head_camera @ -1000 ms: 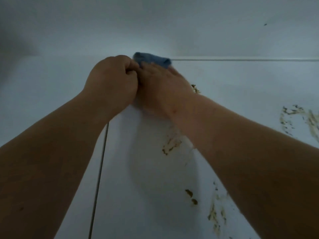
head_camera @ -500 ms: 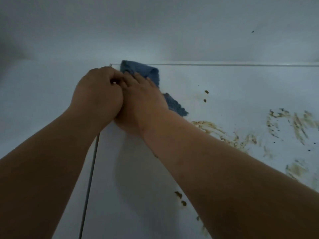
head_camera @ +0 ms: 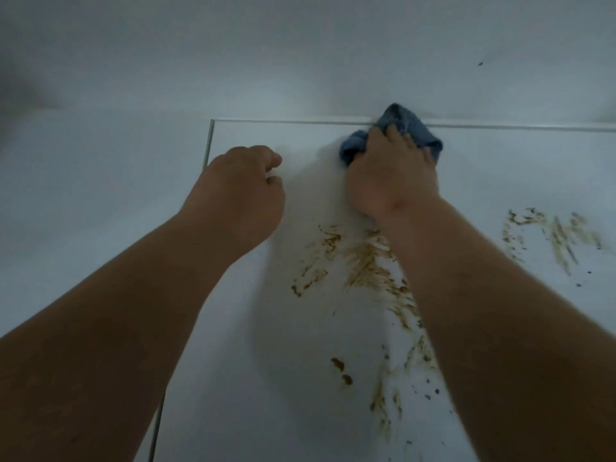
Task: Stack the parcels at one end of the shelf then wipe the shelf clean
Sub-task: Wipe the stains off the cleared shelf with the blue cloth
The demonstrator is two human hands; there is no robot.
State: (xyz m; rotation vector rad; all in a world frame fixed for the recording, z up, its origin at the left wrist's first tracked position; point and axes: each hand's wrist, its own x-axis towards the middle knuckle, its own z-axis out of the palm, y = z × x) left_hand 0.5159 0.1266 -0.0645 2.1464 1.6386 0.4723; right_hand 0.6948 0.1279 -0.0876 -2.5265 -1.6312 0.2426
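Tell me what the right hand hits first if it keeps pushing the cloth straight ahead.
Likely the back wall: the right hand points at it, and the cloth already reaches the shelf back edge. Depth is hard to judge.

left hand [head_camera: 240, 191] fisted, right hand [head_camera: 390, 176] gripping

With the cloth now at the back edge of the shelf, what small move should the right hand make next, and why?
Probably pull the blue cloth, which the right hand grips at the shelf's back edge, toward the body across the brown smears. These lie just in front of that hand, still unwiped. The left hand holds nothing.
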